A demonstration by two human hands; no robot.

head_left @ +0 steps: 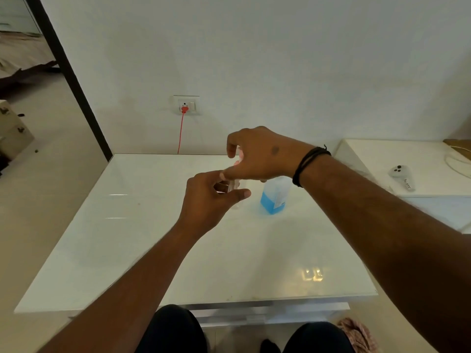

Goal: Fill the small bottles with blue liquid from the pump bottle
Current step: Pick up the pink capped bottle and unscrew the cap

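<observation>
Holding a small clear bottle (234, 187) upright just above the white bench (153, 250), our left hand (212, 200) curls its fingers (240, 194) round the bottle's body, thumb across the front. Our right hand (260, 155) sits over the pump bottle (275, 196), palm down on its top, with the fingers bent around the pinkish pump head (239, 155) that reaches toward the small bottle's mouth; how firmly they grip it we cannot tell, since the hand hides most of the head. The pump bottle stands on the bench just right of the small bottle, blue liquid filling its lower part. A black cord bracelet (309, 164) wraps our right wrist. Behind the bench, on the pale wall, a socket (186, 105) carries a red plug (184, 109) whose red cable (180, 133) drops behind the bench's far edge. To the right, a second white surface (407, 184) bears a grey remote (402, 177).
</observation>
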